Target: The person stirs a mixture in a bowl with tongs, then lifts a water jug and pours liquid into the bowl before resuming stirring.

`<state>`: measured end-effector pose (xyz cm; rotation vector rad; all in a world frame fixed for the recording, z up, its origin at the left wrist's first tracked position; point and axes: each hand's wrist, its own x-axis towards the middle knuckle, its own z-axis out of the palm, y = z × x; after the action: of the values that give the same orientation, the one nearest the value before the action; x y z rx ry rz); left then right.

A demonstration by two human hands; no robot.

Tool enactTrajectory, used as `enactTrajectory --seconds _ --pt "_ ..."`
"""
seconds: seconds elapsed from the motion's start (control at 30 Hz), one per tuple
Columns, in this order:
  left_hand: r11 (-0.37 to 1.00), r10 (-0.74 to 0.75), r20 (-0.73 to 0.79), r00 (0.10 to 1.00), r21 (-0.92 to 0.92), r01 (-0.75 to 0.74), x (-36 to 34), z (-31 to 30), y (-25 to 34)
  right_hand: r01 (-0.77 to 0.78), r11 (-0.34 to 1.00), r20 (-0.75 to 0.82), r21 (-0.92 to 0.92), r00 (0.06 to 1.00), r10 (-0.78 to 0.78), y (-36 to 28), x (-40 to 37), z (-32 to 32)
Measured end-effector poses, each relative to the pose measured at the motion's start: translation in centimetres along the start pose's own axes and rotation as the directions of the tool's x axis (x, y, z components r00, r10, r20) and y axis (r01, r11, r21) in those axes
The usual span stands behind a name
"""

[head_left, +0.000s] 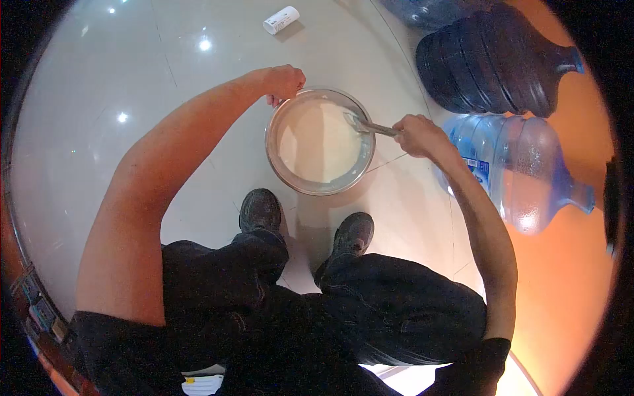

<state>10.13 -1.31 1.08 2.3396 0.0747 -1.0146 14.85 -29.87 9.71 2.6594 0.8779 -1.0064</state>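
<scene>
Left hand: we're clamping our left hand [285, 82] over the far rim of the round stainless steel bowl [321, 191], fingers closed on the metal edge.
Right hand: we're wrapping our right hand [417, 134] tight around the handle of the thin grey metal utensil [373, 126]. Its working end is dipping into the mix by the bowl's right rim. We can't tell whether it's a fork or a whisk.
Where the bowl is: it's sitting on the glossy pale tiled floor [132, 79], just past the toes of our black shoes [260, 210].
In the bowl: pale creamy batter-like liquid [317, 142] is covering most of the bottom.
Slop risk: we're thinking a hard flick of the utensil near that right rim is going to send liquid over the edge.
Slide risk: the floor is looking slick, so a loosening left grip could let the bowl skate or tip.
Jugs: the big dark blue ribbed plastic water jug [492, 63] and the clear light-blue plastic water jug [522, 168] are lying on their sides by the right edge of the tiles. The clear one is lying just beside our right forearm, so a swinging elbow could bump it. We're not making out any contents in either.
Small bottle: a small white cylindrical bottle [281, 20] is lying well beyond the bowl, contents hidden.
</scene>
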Motion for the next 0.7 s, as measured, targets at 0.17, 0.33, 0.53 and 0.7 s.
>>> enactTrajectory --seconds 0.17,0.33,0.53,0.7 --pt "1.0 0.019 -0.019 1.0 -0.009 -0.019 -0.2 -0.1 0.4 0.021 1.0 -0.029 -0.01 0.999 -0.021 -0.2 -1.1 0.8" --pt "0.999 0.033 -0.033 0.999 -0.042 -0.034 0.4 0.2 -0.3 0.149 0.986 -0.16 0.08 0.978 -0.135 -1.7 0.4 2.5" --pt "0.998 0.032 -0.015 0.999 -0.052 -0.033 0.4 0.1 -0.4 0.275 0.957 -0.192 0.093 0.948 -0.254 -4.5 0.4 4.9" --pt "0.999 0.047 -0.046 0.998 0.014 -0.046 0.2 0.2 -0.1 0.403 0.909 -0.141 0.105 0.911 -0.388 -5.3 -1.1 6.6"
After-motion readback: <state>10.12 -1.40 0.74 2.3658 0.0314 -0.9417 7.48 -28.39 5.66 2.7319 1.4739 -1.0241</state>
